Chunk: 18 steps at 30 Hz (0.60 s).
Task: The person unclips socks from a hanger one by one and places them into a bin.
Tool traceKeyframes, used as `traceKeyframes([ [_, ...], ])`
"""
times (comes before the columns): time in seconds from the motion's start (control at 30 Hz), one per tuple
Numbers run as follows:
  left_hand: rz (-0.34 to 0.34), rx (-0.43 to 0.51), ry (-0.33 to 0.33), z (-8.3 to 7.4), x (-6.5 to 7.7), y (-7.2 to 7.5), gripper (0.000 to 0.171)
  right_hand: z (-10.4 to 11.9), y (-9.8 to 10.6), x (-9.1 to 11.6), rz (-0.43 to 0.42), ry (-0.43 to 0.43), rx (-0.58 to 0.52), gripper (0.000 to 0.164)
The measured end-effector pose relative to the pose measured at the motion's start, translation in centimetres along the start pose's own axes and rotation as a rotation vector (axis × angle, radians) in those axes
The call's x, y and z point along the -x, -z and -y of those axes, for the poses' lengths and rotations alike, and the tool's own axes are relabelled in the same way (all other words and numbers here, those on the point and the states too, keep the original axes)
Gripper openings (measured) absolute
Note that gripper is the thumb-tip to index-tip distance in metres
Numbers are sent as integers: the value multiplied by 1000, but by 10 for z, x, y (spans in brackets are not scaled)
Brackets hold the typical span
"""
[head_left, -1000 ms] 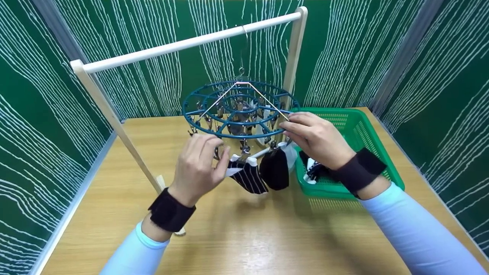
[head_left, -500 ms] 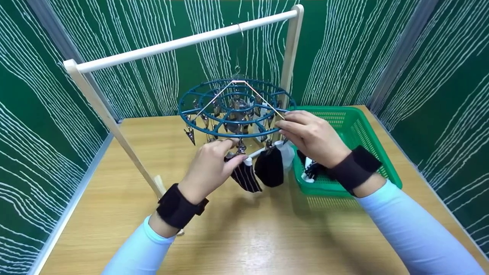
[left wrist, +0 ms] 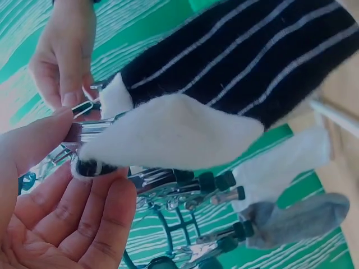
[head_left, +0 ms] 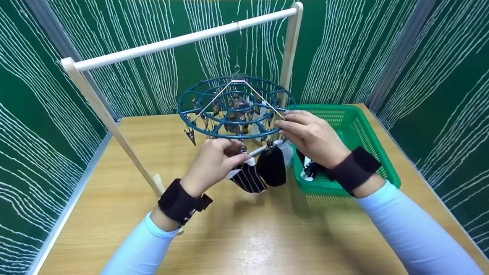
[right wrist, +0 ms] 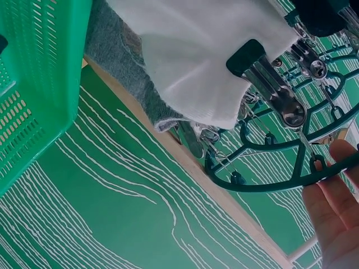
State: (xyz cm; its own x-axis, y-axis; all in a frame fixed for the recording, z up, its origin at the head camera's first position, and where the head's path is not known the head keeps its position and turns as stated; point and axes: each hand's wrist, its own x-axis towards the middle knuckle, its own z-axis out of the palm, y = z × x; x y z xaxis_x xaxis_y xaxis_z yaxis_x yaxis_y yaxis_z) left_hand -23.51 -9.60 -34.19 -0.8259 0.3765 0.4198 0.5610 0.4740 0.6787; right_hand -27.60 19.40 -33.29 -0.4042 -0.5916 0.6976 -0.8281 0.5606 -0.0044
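A round blue-green clip hanger (head_left: 229, 136) hangs with socks clipped to it. At its right rim my right hand (head_left: 312, 135) grips the ring between thumb and fingers. My left hand (head_left: 210, 162) pinches a metal clip (left wrist: 92, 132) below the front rim, thumb on one side and fingers on the other. In that clip is the cuff of a black sock with white stripes (head_left: 250, 178); its white heel patch faces the left wrist camera. Beside it hangs a black sock (head_left: 272, 168). A white sock (right wrist: 190, 61) and a grey sock (right wrist: 115, 50) show in the right wrist view.
A wooden stand with a white bar (head_left: 183, 41) carries the hanger by its hook. Behind the right hand, a green basket (head_left: 382, 156) holds black and white cloth items. Several unused clips dangle from the rings. Green walls with white lines surround the wooden table (head_left: 267, 236).
My left hand has moved right, from beside the striped sock to its clip, and now pinches it. My right hand stays on the rim.
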Motion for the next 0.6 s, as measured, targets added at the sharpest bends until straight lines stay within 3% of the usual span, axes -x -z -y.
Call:
traceKeyframes([
  [0.23,-5,13,10,0,1,-1,18,4,-2,4,-12,-13,2,30],
  [0.6,-15,54,66,-1,4,-1,19,21,-3,18,-127,-52,-8,37],
])
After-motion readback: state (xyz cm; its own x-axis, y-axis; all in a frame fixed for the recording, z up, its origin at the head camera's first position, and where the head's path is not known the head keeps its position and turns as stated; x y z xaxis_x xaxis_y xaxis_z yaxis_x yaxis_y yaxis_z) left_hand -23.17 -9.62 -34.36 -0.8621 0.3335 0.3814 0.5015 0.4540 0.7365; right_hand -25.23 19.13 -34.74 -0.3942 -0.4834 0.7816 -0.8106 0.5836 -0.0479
